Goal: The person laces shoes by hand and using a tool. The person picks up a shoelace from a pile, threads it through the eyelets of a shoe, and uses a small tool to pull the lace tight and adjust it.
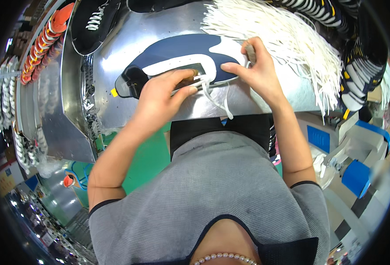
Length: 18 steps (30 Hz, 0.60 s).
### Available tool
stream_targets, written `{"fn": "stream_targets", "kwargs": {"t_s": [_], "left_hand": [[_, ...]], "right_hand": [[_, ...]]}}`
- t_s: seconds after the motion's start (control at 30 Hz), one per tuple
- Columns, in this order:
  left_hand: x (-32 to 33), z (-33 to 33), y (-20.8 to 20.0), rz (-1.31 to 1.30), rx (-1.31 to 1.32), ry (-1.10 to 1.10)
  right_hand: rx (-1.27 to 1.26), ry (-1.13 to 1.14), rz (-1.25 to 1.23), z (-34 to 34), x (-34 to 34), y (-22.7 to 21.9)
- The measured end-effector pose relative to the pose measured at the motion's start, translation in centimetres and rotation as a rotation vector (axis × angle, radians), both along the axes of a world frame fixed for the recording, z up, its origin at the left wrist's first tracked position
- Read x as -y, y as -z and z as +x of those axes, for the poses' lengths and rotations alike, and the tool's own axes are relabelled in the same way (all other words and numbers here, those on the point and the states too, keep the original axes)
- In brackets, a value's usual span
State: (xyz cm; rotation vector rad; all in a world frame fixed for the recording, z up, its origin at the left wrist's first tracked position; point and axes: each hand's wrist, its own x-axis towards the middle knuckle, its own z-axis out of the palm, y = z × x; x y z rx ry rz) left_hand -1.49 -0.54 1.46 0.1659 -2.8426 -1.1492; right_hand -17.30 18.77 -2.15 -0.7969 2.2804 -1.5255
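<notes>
A flat navy and white shoe upper (173, 49) lies on its side on the metal table, its black heel collar to the left and its toe to the right. My left hand (159, 92) is closed at the eyelet edge, thumb and forefinger pinching a white shoelace (217, 102) there. Loose ends of that lace hang toward the table's front edge. Around the toe, my right hand (262, 70) grips the upper, thumb on the near side and bent fingers on the far side. Some of its fingertips are hidden.
A big heap of white laces (283, 39) covers the table's far right. Beyond it stand stacked dark uppers (356, 79). A black laced shoe (91, 24) sits at the far left, beside a rack of orange pieces (49, 37). The steel table (115, 108) ends close to my body.
</notes>
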Motion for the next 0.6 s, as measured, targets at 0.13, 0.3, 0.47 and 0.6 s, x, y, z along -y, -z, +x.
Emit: {"fn": "stream_targets", "kwargs": {"t_s": [0.13,0.3,0.47,0.6], "left_hand": [[2.5,-1.0,-0.9,0.682,0.735,-0.176],[2.5,-3.0,-0.1,0.686,0.791,-0.204],[2.6,-3.3,1.8,0.666,0.623,-0.119],[2.7,-2.6,3.3,0.289,0.229,-0.107]], "right_hand": [[-0.015,0.014,-0.05,1.6,0.4,-0.6],[0.064,0.058,0.013,2.2,0.4,-0.4],[0.109,0.109,0.049,2.7,0.5,0.0],[0.264,0.17,0.031,2.4,0.3,0.1]]}}
